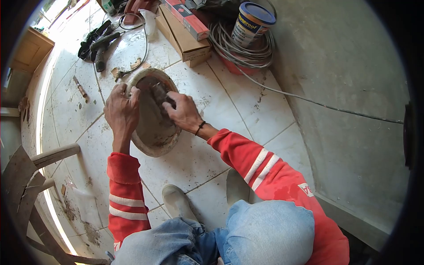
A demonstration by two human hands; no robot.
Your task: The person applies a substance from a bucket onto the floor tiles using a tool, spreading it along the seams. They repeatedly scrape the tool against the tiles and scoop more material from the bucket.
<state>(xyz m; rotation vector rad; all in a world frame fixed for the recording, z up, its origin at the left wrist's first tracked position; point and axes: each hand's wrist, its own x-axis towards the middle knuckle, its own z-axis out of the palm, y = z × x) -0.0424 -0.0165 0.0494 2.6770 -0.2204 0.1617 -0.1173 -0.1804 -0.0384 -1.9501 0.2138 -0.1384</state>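
Note:
An oval basin (pixel 157 150) with a cement-crusted rim sits on the tiled floor in front of my boots. Wet grey mix lines its inside, with darker mix toward the far end. My left hand (pixel 122 108) grips the basin's left rim, fingers curled over the edge. Over the right part of the basin, my right hand (pixel 184 112) is closed on a mortar-smeared trowel (pixel 160 93), its flat end lying in the mix. The trowel's handle is hidden in my fist.
Beyond the basin lie a cardboard box (pixel 176 33), a red box (pixel 187 20), a coiled cable (pixel 221 39) and a blue-lidded tub (pixel 251 26). A power tool (pixel 101 44) and a small knife-like tool (pixel 80 87) lie left. A wooden chair (pixel 33 176) stands near-left; a wall (pixel 349 110) bounds the right.

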